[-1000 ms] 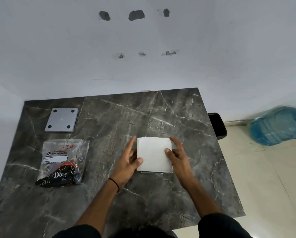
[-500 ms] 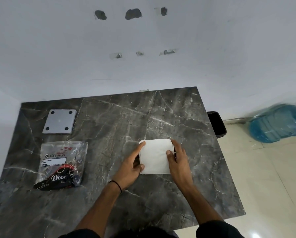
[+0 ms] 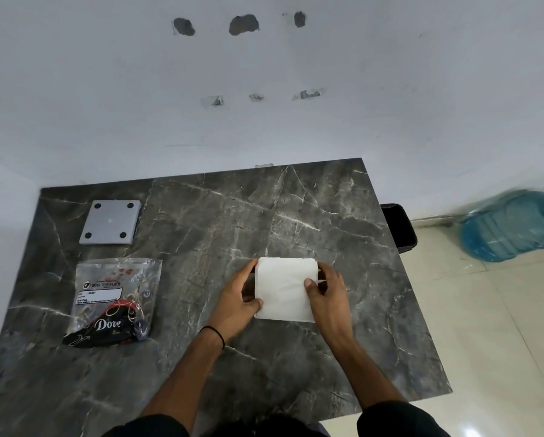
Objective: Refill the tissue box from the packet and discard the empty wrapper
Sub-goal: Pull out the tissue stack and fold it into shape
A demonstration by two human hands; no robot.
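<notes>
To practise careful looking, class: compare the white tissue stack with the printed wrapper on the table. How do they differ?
The tissue stack is plain white and opaque; the wrapper is clear plastic with red and black print. The stack is gripped on both sides by the left hand and right hand; the wrapper lies untouched, crumpled, farther left. Both are over the dark marble table.

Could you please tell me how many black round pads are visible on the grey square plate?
4, one at each corner of the grey square plate, which lies at the table's far left, beyond the tissue packet. None appears hidden.
</notes>
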